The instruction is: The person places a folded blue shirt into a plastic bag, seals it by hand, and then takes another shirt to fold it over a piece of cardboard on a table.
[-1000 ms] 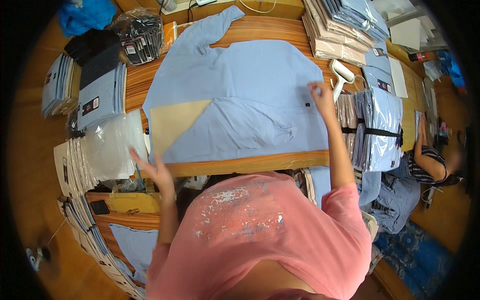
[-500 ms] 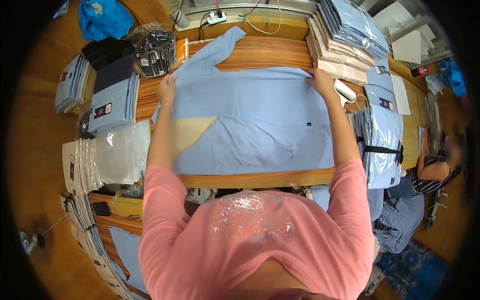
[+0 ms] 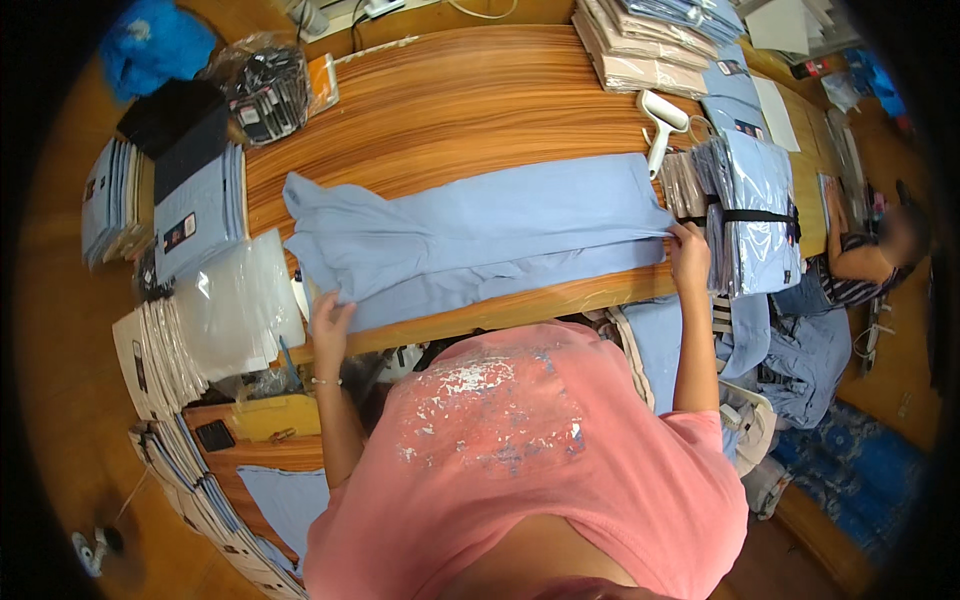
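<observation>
A light blue shirt lies across the striped wooden table, folded into a long narrow strip, its left end bunched and wrinkled. My left hand is at the shirt's near left corner, its fingertips closed on the edge. At the right end, my right hand pinches the near corner between thumb and fingers. The top layer falls short of the near edge of the layer under it, along the table's front edge. No cream panel shows now.
A white lint roller lies beyond the shirt's right end, near bagged shirts bound with a black strap. Clear plastic bags and shirt piles stand at left. Another person sits at far right.
The shirt's far edge has come over toward me, making a narrower strip and covering the cream panel. Both hands have moved from the far edge to the near side, and I have shifted.
</observation>
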The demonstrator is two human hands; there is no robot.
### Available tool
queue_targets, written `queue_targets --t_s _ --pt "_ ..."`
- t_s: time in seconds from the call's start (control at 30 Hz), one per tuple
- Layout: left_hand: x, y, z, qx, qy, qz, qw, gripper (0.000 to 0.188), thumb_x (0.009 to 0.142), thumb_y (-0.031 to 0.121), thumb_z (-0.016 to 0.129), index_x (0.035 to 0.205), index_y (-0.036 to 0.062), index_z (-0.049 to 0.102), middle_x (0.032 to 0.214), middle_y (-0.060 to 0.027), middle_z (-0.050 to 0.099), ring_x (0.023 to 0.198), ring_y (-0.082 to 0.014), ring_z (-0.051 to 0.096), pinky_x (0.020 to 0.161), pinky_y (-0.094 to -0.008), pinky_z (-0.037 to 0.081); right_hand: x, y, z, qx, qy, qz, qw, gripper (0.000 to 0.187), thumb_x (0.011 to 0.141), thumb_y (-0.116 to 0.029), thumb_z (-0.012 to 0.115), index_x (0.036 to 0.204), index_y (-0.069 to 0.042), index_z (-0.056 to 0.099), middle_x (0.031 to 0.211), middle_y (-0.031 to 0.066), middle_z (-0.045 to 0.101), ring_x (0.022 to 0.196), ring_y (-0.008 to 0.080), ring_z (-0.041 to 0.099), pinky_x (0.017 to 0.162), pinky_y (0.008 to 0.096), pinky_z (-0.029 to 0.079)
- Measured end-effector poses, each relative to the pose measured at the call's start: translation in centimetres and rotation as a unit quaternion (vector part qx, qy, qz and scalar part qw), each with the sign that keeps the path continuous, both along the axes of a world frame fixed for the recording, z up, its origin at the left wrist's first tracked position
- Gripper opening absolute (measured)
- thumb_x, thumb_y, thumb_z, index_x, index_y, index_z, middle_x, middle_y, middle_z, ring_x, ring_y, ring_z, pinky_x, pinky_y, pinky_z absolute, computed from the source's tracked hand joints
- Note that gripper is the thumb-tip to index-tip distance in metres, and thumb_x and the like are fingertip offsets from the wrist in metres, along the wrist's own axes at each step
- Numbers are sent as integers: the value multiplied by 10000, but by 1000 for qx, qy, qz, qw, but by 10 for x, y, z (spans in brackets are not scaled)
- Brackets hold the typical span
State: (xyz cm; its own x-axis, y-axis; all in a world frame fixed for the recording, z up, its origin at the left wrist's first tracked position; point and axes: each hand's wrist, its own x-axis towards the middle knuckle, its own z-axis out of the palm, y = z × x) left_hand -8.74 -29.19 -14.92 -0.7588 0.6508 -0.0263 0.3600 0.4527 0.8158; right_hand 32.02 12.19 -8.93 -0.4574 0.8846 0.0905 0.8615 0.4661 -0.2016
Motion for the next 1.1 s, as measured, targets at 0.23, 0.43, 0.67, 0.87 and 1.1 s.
queue_targets --t_s 0.23,0.43,0.67,0.87,1.1 --pt "25 -13 -5 -69 131 -9 989 242 706 118 694 856 -16 558 1151 -121 521 1053 -310 464 908 -391 355 -46 -14 -19 -43 -155 73 984 194 769 -131 586 947 -112 661 858 136 588 820 334 591 699 416 486" --pt "25 -19 -14 -71 207 -31 975 275 678 154 709 799 6 512 1185 -122 485 1089 -334 431 919 -428 335 -286 -83 -7 -63 60 399 913 165 788 -174 599 921 -93 657 842 134 601 820 321 586 682 420 477" --pt "27 -23 -25 -32 227 -13 973 283 668 133 721 759 0 489 1150 -139 468 1077 -350 422 916 -437 343 -525 -157 -43 228 211 599 738 260 764 -63 536 1001 -87 638 1175 66 545 1109 255 486 876 454 394" --pt "20 -26 5 -68 239 15 969 552 710 343 717 1071 16 457 1287 -185 344 1158 -345 373 958 -428 325 -547 -150 -31 -111 -232 531 808 319 685 -176 631 989 -78 629 1151 98 571 1101 260 509 878 482 391" --pt "-72 68 59 281 -80 -34 956 370 929 334 438 1092 9 508 1095 -147 558 1021 -207 535 899 -342 399 -366 -185 114 -224 -120 624 739 389 642 -189 654 994 -46 574 794 191 597 762 344 587 662 427 460"
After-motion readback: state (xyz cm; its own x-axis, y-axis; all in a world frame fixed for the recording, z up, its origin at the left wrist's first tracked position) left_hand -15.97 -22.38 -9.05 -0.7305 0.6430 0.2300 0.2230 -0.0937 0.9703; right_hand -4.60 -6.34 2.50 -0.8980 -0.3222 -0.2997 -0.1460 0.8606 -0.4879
